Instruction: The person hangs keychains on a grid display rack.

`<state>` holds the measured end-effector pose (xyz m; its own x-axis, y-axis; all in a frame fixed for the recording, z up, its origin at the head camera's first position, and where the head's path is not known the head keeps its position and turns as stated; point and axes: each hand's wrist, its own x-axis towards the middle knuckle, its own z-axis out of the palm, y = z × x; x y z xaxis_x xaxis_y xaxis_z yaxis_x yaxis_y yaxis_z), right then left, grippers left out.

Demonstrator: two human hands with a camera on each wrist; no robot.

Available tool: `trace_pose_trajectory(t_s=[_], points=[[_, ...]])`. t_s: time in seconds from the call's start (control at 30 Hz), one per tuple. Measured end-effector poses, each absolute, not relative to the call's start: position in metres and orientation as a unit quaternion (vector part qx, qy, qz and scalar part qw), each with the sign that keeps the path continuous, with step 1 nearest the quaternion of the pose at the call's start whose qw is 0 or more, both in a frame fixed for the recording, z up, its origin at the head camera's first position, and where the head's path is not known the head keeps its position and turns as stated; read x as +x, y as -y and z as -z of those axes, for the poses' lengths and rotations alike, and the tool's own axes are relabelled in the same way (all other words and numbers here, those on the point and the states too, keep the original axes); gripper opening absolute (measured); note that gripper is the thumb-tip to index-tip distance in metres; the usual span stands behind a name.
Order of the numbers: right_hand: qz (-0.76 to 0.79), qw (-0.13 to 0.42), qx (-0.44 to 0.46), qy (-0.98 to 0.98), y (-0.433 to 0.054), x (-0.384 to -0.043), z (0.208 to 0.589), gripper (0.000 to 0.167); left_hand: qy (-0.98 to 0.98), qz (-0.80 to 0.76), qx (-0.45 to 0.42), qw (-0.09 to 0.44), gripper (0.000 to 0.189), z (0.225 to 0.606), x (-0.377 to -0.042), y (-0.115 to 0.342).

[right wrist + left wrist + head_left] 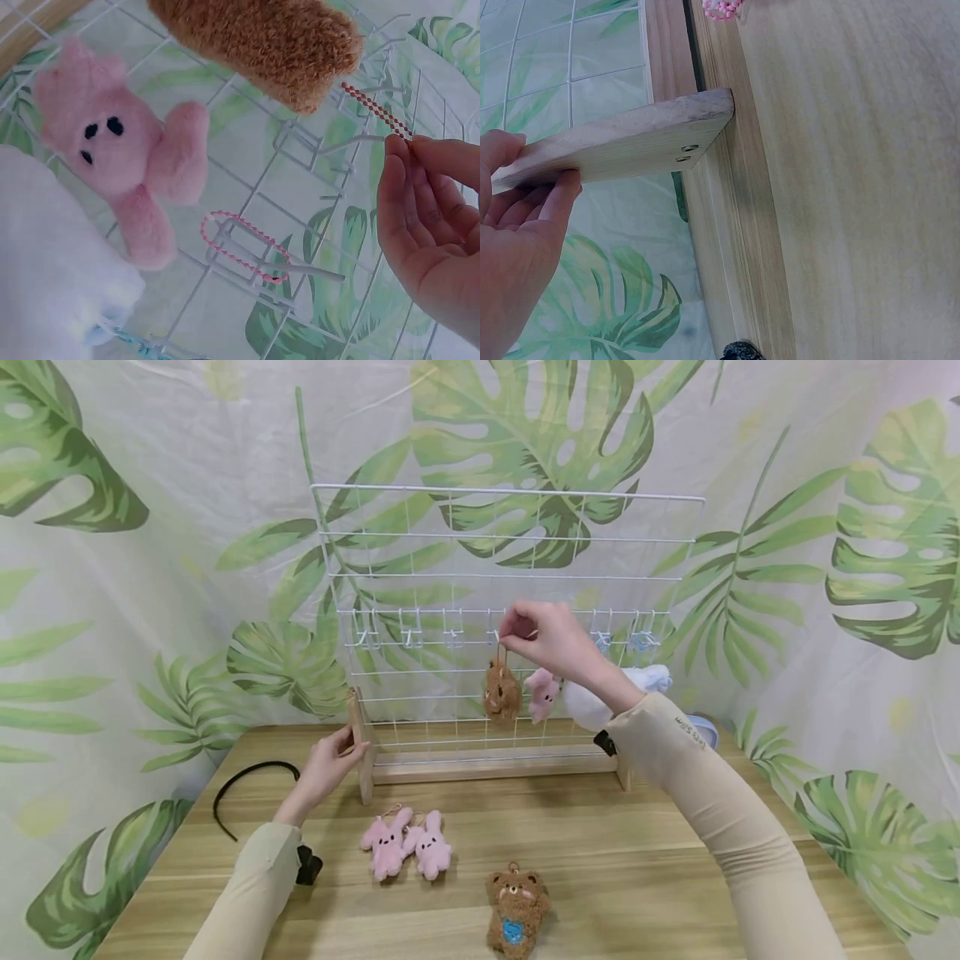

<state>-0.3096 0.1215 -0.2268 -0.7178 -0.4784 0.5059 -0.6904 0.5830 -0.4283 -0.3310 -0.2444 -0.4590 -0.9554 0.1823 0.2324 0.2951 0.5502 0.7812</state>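
My right hand (551, 639) pinches the brown bead chain (379, 109) of a brown plush keychain (502, 693), which hangs in front of the white wire rack (420, 577). In the right wrist view, the fingertips are close to the tip of a white hook (352, 140); whether the chain is on that hook, I cannot tell. Beside it a pink plush keychain (112, 142) hangs, its pink bead chain looped round another hook. A white plush (60, 255) is next to that. With thumb and fingers, my left hand (330, 768) grips the rack's wooden side post (630, 135).
Two pink rabbit plush keychains (408, 845) lie on the wooden table (637, 877) before the rack. Nearer lies a brown bear plush (517, 910) with a blue patch. A black curved band (232, 781) is at the left. Several white hooks (411, 639) line the grid.
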Motion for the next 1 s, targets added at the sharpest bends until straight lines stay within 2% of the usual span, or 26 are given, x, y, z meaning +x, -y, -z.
trace_pose_trajectory(t_s=[0.13,0.63,0.83,1.0], points=[[-0.3,0.178,0.327,0.878,-0.12,-0.318,0.224,0.004,0.878,0.453,-0.136,0.067,0.058,0.46,-0.33,0.245],[-0.267,0.151,0.277,0.911,-0.112,-0.343,0.23,0.004,0.877,0.459,-0.127,0.059,0.06,0.467,-0.331,0.247],[-0.281,0.186,0.292,0.895,-0.116,-0.328,0.231,0.003,0.875,0.463,-0.129,0.058,0.06,0.465,-0.331,0.247],[-0.286,0.221,0.33,0.872,-0.117,-0.295,0.239,0.003,0.875,0.461,-0.135,0.059,0.059,0.46,-0.331,0.246]])
